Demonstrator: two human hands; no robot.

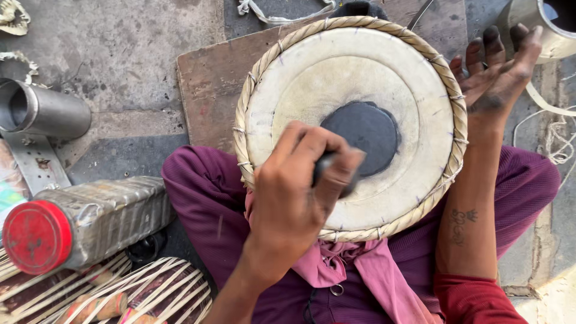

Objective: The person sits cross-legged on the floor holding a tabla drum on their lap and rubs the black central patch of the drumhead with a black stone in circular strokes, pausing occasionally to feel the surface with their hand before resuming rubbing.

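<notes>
Drum (351, 129) fills the middle of the frame, resting on my lap with its pale skin head facing up and a black round patch (365, 137) near the centre. My left hand (297, 192) sits at centre bottom, fingers curled tight around a small dark tool (327, 167), its working end pressed against the lower left edge of the patch. My right hand (495, 75), at upper right, is spread wide, blackened fingers fanned, the heel of the palm just touching the braided rim (459, 114).

I judge the skin to be taut and fairly delicate, something to press evenly rather than jab; the patch looks like a layered paste that could chip at its edge. The shell underneath likely carries real weight, so the woven rim is the sensible place to steady or lift it, never the membrane.

A wooden board (210, 84) lies under the drum on the floor. At lower left a grimy jar with a red cap (36, 237) lies on its side, with a metal tube (42, 111) above it.
</notes>
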